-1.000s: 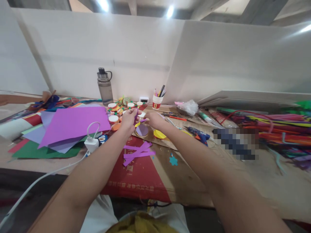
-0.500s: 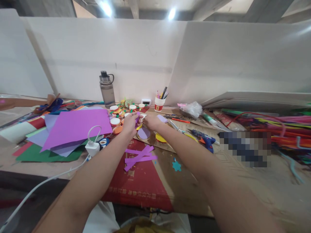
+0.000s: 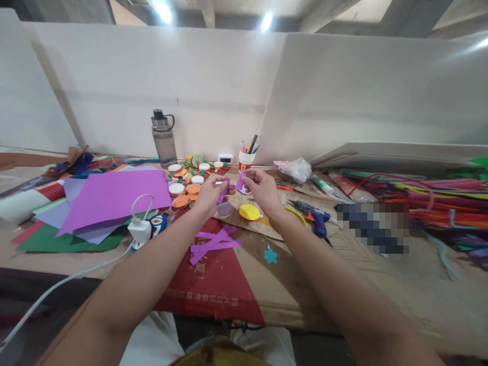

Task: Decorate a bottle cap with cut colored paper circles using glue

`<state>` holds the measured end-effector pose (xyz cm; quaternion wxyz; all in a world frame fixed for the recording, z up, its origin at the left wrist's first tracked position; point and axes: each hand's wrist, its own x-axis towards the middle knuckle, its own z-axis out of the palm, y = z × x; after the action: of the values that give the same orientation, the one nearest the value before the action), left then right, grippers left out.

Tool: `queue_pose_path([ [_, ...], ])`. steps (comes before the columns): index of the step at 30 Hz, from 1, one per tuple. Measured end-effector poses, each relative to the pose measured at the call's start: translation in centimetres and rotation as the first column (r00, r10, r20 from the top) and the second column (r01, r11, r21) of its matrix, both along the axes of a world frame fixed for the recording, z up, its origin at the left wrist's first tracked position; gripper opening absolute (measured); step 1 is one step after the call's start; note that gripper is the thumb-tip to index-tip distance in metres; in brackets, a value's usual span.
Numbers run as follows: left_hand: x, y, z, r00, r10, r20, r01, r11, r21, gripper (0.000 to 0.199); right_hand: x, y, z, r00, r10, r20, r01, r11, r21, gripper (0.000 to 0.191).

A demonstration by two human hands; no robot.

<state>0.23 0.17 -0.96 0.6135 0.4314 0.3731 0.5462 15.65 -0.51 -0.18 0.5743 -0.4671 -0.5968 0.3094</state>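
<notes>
My left hand (image 3: pixel 212 194) is closed on a purple paper strip (image 3: pixel 224 190) above the middle of the table. To its right, my right hand (image 3: pixel 262 188) pinches another small purple paper piece (image 3: pixel 240 181). A lilac disc (image 3: pixel 223 208) lies just below my left hand, and a yellow disc (image 3: pixel 249 212) is between the forearms. Nearer to me, several purple strips (image 3: pixel 214 243) cross one another on red board. Round white and orange pieces (image 3: pixel 180 202) stand left of my left hand.
Purple sheets (image 3: pixel 122 195) and a white plug (image 3: pixel 139 230) are at left, a bottle (image 3: pixel 163 140) and pen cup (image 3: pixel 246 160) behind. Right are a blue glue gun (image 3: pixel 319 219) and colourful stems (image 3: pixel 457 203). A teal flower shape (image 3: pixel 270 255) lies in front.
My hands, close together before, have moved apart, my right hand going rightward. Purple paper now shows in each hand. The view has shifted slightly.
</notes>
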Motion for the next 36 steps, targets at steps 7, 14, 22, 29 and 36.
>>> queue_pose_path([
  [7, 0.9, -0.9, -0.2, 0.996, -0.087, -0.006, 0.087, 0.996, 0.002, 0.014, 0.2, 0.1, -1.5, 0.997, 0.015, 0.078, -0.019, 0.999, 0.046, 0.016],
  [14, 0.7, -1.0, 0.0, 0.995, -0.07, -0.076, 0.07, 0.998, -0.006, 0.018, 0.1, -0.4, -0.8, 0.999, -0.05, 0.01, 0.05, 0.999, -0.008, 0.02],
  [22, 0.9, -1.2, 0.1, 0.995, -0.103, 0.021, 0.103, 0.994, -0.035, 0.016, -0.7, -1.1, -0.4, 0.995, -0.029, -0.096, 0.023, 0.998, -0.063, 0.023],
  [29, 1.2, -1.6, 0.6, 0.977, -0.176, 0.121, 0.186, 0.98, -0.074, 0.015, -0.8, -1.3, -0.4, 0.991, -0.065, -0.116, 0.063, 0.998, -0.024, 0.023],
  [36, 1.2, -1.7, 0.6, 0.982, -0.156, 0.104, 0.165, 0.983, -0.084, 0.017, -0.9, -1.1, -0.6, 0.978, -0.05, -0.2, 0.044, 0.999, -0.033, 0.024],
])
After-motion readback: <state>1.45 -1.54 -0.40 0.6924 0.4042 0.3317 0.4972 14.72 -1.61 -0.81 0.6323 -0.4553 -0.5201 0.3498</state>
